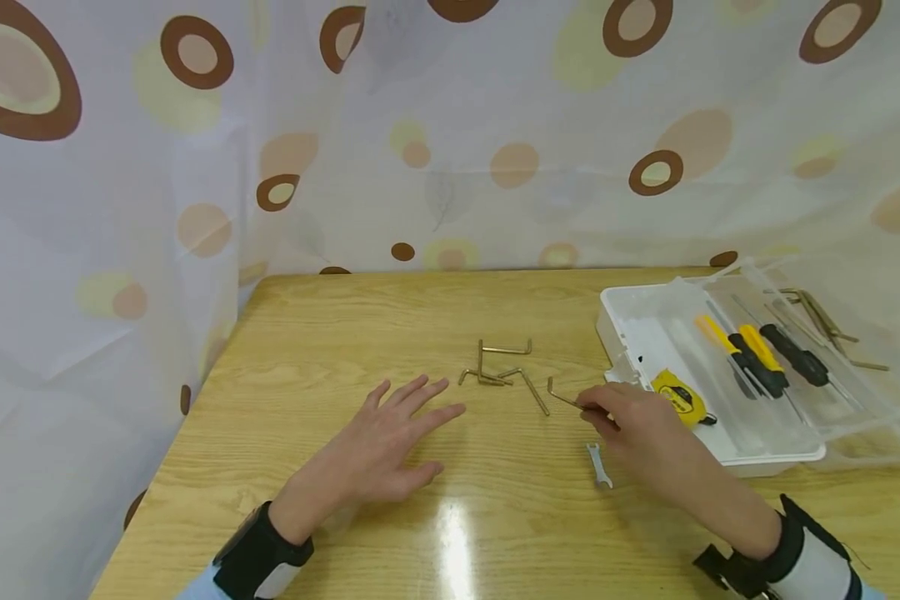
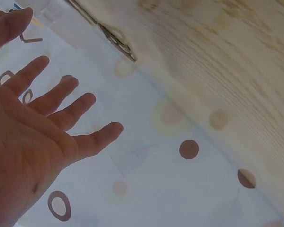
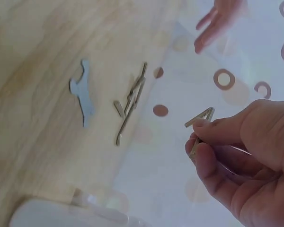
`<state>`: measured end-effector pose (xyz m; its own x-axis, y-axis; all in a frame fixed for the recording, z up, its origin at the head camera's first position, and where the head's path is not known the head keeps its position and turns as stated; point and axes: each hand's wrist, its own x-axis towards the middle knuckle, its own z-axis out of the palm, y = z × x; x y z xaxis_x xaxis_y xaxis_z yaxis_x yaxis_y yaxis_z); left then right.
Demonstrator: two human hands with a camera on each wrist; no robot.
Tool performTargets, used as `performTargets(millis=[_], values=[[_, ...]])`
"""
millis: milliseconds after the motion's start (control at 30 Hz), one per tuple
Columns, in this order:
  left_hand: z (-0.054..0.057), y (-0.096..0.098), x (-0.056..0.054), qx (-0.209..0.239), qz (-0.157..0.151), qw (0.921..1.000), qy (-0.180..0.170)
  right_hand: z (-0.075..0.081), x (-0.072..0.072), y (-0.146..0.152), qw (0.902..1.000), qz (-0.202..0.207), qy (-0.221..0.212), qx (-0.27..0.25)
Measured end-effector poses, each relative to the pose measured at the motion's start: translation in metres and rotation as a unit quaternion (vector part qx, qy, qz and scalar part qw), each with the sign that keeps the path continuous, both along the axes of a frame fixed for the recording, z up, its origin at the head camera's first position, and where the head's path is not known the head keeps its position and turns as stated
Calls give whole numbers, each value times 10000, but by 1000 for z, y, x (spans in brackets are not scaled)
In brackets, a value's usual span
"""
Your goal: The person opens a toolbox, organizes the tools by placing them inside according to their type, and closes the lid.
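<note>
My right hand (image 1: 637, 425) pinches an L-shaped brass-coloured hex key (image 1: 564, 400) between thumb and fingers; the right wrist view shows its bent end (image 3: 204, 116) sticking out past the thumb. Several more hex keys (image 1: 507, 351) lie in a loose, partly crossing group on the table, left of the held one. Just below the right hand is a small silver open-ended wrench (image 1: 598, 467). Fingers spread, my left hand (image 1: 382, 442) is held palm down to the lower left of the group and holds nothing; the left wrist view shows its palm (image 2: 28, 151) bare.
At the right stands a white plastic toolbox (image 1: 780, 460), its clear lid opened to the right. In it are a yellow tape measure (image 1: 678, 397) and several screwdrivers (image 1: 793, 354); more hex keys (image 1: 817, 317) show towards the lid. A patterned curtain (image 1: 450, 125) hangs behind the wooden table (image 1: 307, 333).
</note>
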<state>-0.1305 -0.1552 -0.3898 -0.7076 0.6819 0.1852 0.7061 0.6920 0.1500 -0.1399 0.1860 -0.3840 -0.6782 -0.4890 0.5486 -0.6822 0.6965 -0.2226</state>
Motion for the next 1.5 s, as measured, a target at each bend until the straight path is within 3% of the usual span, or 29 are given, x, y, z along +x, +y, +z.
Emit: performTargets(millis=[167, 333, 700, 967, 1067, 1167, 1267, 1367, 1500], values=[[-2, 3, -2, -15, -64, 9998, -207, 7, -7, 17, 9969, -174, 748, -152], [-5, 11, -6, -94, -297, 9981, -526, 21, -10, 41, 9949, -551, 822, -192], [-8, 32, -6, -517, -575, 9967, -238, 45, -22, 94, 9824, -1482, 1129, -166], [-6, 46, -8, -703, -686, 9950, -175, 50, -30, 135, 9705, -2320, 653, 96], [-6, 48, -7, -747, -720, 9945, -111, 42, -36, 153, 9626, -2698, 260, 34], [-6, 49, -7, -759, -782, 9940, -126, 25, -44, 174, 9457, -3241, -17, -244], [-6, 50, -7, -744, -850, 9935, -99, 20, -47, 188, 9383, -3396, -284, -583], [-6, 51, -7, -741, -874, 9934, -21, 28, -46, 194, 9428, -3230, -416, -713], [-8, 52, -6, -759, -861, 9934, 63, 30, -46, 199, 9366, -3384, -660, -624]])
